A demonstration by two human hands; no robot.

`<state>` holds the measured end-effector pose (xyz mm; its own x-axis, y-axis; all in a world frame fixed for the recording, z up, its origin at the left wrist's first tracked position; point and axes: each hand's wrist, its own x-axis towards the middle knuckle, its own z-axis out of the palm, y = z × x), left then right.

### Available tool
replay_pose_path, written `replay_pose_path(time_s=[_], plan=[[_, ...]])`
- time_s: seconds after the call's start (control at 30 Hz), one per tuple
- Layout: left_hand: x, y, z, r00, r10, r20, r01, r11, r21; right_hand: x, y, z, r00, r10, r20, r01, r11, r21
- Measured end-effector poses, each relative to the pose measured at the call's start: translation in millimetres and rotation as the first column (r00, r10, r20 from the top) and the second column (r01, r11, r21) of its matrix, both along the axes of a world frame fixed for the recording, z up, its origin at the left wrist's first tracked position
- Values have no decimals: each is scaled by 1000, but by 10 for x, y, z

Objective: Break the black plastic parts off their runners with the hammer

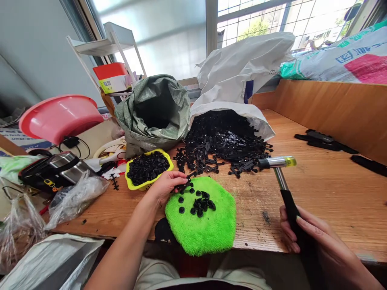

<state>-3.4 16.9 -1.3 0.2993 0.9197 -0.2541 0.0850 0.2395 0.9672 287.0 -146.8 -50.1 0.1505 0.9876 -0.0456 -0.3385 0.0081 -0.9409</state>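
The left hand (165, 186) pinches a black strip (185, 185) between thumb and fingertips at the far-left edge of a green fluffy pad (211, 235). The strip's long axis seems to slant away and rightward from the fingers, though they hide part of it. Loose black caps (200, 204) lie on the pad just right of those fingers and nearer the body, so the left hand is the closer one.

The right hand (302, 229) wraps its fingers around the black handle of a hammer (287, 199); the handle points away from them, and the head sits crosswise, its yellow tip to the right. Bare tabletop (254, 201) separates these fingers from the pad.

Beyond the left fingers, slightly left, stands a yellow basket (137, 187) of black pieces. Beyond and right, a heap of black strips (223, 141) spills from a white sack (266, 125), its near fringe close to the pad.
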Motion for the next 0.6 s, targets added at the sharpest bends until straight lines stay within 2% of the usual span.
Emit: replay_pose_path(time_s=[0.17, 0.3, 0.6], plan=[[4, -8, 28, 999, 32, -9, -33, 999, -42, 35, 6, -82, 1000, -14, 19, 13, 1000, 10], [31, -18, 46, 999, 29, -28, -30, 998, -60, 36, 4, -70, 999, -20, 50, 20, 1000, -1], [30, 4, -87, 999, 4, 50, -3, 1000, -9, -23, -27, 36, 983, -70, 169, 82, 994, -70]])
